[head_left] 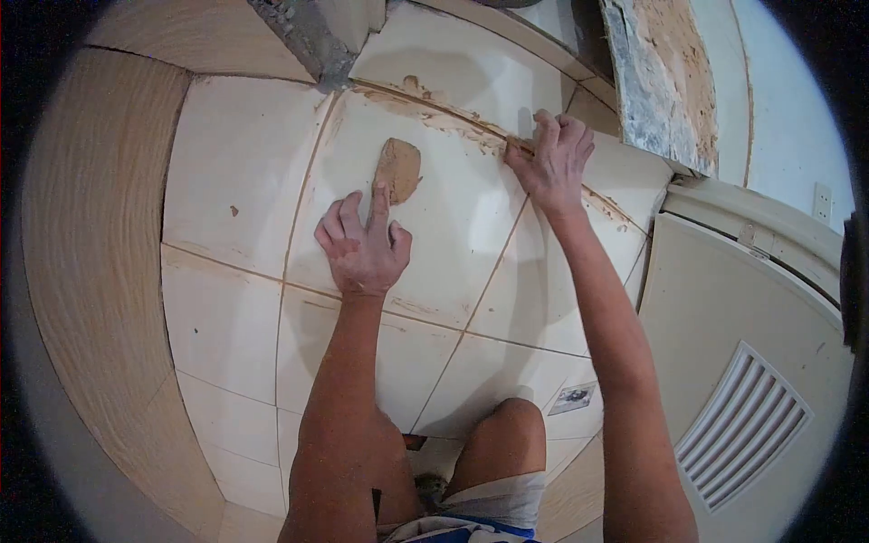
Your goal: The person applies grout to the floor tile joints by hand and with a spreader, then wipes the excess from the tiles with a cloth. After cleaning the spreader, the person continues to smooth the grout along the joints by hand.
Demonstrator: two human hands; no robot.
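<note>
My left hand (364, 249) rests low over the white floor tiles, fingers spread. Its stretched index fingertip touches the lower edge of a flat lump of brown grout (398, 169) lying on a tile. Farther right, my right hand (554, 167) is at a tile joint (471, 120) smeared with the same brown paste. The thumb side presses on the joint, while the other fingers are bent and held apart from it. I see nothing held in either hand. Grout smears (412, 89) run along both sides of this joint.
Wood-look tiles (100, 163) border the floor at left. A mortar-crusted panel (665, 81) stands at upper right, above a pale door with a louvred vent (744, 425). A broken concrete edge (303, 36) is at the top. My knees are at the bottom.
</note>
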